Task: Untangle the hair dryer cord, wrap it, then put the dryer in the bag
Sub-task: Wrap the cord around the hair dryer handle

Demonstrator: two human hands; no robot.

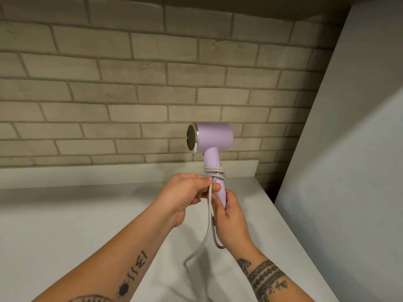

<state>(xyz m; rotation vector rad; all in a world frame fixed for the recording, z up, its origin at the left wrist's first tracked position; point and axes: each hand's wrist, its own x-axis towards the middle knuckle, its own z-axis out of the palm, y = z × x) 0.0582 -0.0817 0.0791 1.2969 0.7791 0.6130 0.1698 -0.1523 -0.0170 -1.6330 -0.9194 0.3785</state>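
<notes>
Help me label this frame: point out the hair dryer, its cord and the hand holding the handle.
hair dryer (214, 137): head view, lilac barrel.
cord (209, 211): head view, hanging strand.
right hand (232, 223): head view, back of hand.

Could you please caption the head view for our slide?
Right hand holds lilac hair dryer upright; left hand winds cord round its handle.

Light: we see soft, even indoor brightness.
Shadows: faint along the counter (87, 214) back edge.
Edges: wide-angle bending, slight softness.
</notes>
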